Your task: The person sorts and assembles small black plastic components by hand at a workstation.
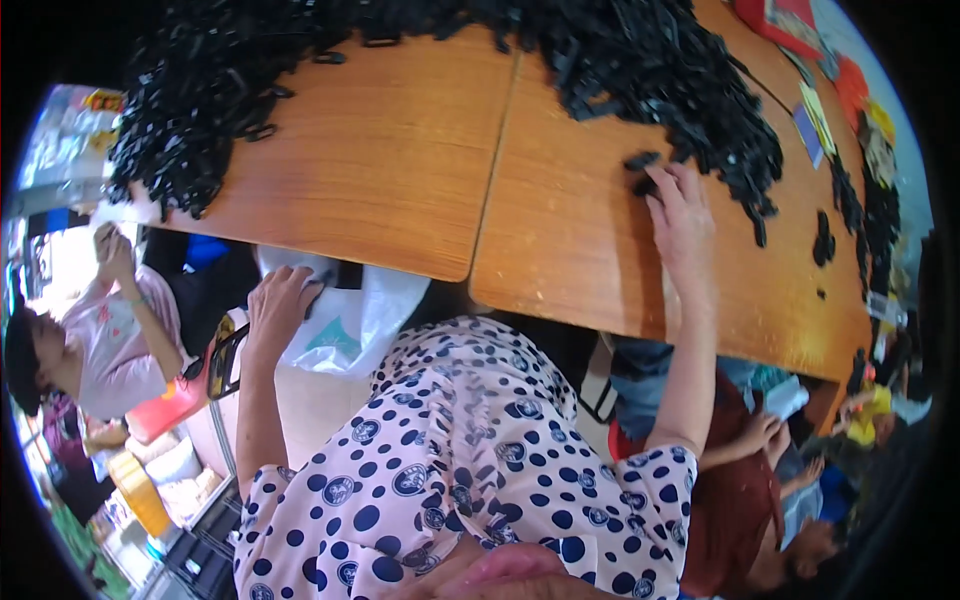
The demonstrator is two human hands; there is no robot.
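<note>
On the wooden table lie heaps of small black plastic pieces, some shaped like narrow loops. My right hand is over the table at the edge of the right heap. Its thumb and fingers are closed on a small black plastic piece, partly hidden by the fingertips; another black piece lies just beyond. Below the table's front edge, my left hand is at the mouth of a white plastic bag with a green print. Its fingers are curled, with something dark at the tips that I cannot make out.
A second heap of black pieces covers the table's far left. Small groups of black pieces lie at the right. A seam runs between two tabletops. One person sits at the left; another in dark red is at the right.
</note>
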